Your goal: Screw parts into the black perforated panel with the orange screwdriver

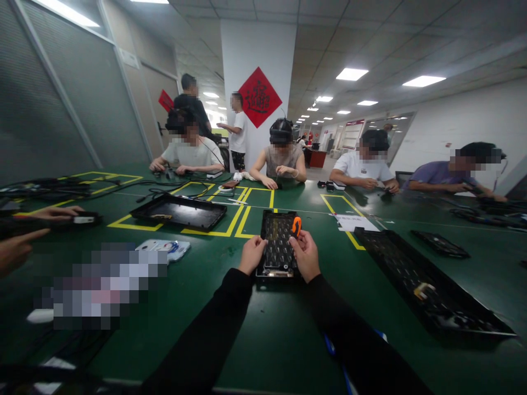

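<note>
In front of me on the green table is a small black rectangular housing (276,278). Inside it lies a dark panel (279,241) with rows of small light marks, and a silvery strip runs along its near end. My left hand (252,255) grips the left edge, thumb on top. Closed on the right edge is my right hand (307,257), its thumb over the panel. An orange curved piece (296,226) sticks up at the right fingertips; whether they pinch it I cannot tell. The fingers under the housing are hidden.
A long black tray (411,274) with small parts lies to the right, near a flat black piece (440,243). Another black tray (181,211) sits front left. A transparent bag (177,251) lies left, near another person's hands (16,252). Several people sit across the table.
</note>
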### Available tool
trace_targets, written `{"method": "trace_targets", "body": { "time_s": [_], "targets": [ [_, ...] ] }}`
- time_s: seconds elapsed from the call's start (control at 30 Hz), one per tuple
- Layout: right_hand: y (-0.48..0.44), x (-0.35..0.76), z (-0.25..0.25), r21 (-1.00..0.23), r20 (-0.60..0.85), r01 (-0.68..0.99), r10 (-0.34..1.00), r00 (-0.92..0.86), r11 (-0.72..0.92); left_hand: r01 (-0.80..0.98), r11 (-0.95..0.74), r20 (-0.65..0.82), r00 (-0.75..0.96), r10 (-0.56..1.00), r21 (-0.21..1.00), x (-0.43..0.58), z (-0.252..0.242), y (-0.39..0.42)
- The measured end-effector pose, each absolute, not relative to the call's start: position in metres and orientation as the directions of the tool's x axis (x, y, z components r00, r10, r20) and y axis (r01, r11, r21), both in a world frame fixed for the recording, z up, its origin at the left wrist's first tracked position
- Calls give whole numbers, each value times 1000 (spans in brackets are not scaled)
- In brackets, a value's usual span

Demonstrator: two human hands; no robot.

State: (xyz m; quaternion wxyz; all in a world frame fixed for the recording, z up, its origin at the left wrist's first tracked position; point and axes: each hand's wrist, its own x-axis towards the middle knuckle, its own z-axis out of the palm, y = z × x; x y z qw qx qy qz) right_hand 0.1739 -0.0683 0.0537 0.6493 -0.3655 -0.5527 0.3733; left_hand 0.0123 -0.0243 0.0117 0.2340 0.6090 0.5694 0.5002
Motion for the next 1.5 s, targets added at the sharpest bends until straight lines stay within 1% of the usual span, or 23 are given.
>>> {"method": "trace_targets", "body": {
  "time_s": [0.23,0.4,0.57,0.8,1.03,1.33,1.5],
  "targets": [
    [-69,174,54,-881,453,-101,885,110,463,460,-249,351,-149,924,852,13,11,-23],
    [-70,176,54,-903,418,-74,905,82,423,455,-236,336,-153,929,859,13,11,-23],
    [-70,177,54,-902,414,-80,903,118,424,464,-248,352,-152,923,850,12,10,-21],
    [-67,172,53,-857,486,-117,862,140,502,466,-262,363,-139,921,845,12,6,-20],
    [-67,174,53,-862,485,-88,863,142,499,468,-267,367,-136,920,842,11,6,-20],
    [-65,174,51,-849,503,-91,850,159,520,468,-269,372,-141,918,842,12,4,-19],
    [-67,176,50,-882,465,-17,874,142,472,464,-271,371,-140,918,844,12,3,-18]
  ]
}}
